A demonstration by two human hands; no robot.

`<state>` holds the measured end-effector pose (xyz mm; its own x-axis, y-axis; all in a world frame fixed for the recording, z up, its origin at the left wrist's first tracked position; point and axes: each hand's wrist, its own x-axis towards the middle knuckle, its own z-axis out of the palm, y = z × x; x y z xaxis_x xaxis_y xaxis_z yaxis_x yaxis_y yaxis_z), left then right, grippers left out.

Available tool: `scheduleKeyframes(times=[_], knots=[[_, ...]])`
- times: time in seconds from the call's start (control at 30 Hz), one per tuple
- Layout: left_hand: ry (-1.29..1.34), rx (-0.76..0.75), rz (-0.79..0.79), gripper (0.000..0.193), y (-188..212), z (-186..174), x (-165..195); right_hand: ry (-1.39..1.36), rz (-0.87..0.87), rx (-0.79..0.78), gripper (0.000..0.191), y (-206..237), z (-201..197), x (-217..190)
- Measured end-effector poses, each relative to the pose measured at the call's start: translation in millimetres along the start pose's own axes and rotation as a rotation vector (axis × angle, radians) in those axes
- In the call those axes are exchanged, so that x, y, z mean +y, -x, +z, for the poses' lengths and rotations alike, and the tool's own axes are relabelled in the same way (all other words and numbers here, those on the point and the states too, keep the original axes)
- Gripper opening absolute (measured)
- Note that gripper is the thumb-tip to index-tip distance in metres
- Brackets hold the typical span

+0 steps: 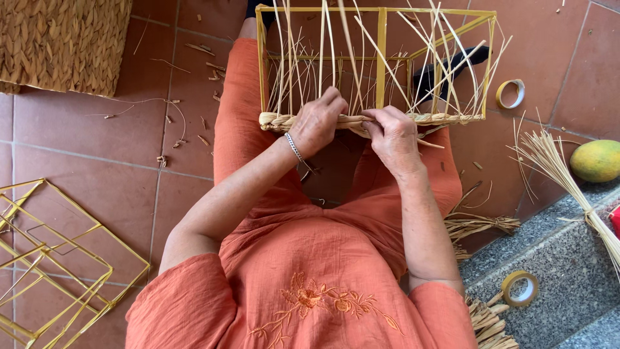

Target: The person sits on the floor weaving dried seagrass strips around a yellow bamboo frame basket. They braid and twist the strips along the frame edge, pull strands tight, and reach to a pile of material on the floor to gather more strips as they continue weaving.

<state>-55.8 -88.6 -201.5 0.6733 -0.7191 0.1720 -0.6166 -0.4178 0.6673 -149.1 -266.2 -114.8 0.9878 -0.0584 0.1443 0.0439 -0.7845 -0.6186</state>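
A yellow wire box frame (381, 45) rests over my lap, with many pale straw strands (303, 71) standing up inside it. Along its near bottom rail runs a plaited straw band (274, 121). My left hand (318, 123), with a bead bracelet at the wrist, is closed over the plait near the middle of the rail. My right hand (392, 136) pinches the straw just to the right of it, the fingers of the two hands almost touching.
A woven straw basket (61, 42) stands at the top left. Empty yellow wire frames (55, 258) lie at the bottom left. Tape rolls (510, 94) (520, 288), a tied straw bundle (555, 168) and a green-yellow mango (595, 160) lie at the right by a grey stone step (562, 258).
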Motion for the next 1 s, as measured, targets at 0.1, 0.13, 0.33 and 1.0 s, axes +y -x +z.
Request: scheduleKeyframes(times=[0.1,0.13,0.33,1.0], knots=[[0.029,0.048,0.115,0.027,8,0,11,0.129,0.021,0.026,0.021,0,2,-3],[0.013,0.028,0.099,0.031,9,-1,15,0.177,0.03,0.021,0.02,0,1,-6],[-0.099,-0.061,0.023,0.021,4,2,25,0.553,-0.319,0.155,0.015,-11,-18,-43],[0.38,-0.075,-0.416,0.024,-7,-29,5,-0.081,0.147,0.036,0.02,-8,52,21]])
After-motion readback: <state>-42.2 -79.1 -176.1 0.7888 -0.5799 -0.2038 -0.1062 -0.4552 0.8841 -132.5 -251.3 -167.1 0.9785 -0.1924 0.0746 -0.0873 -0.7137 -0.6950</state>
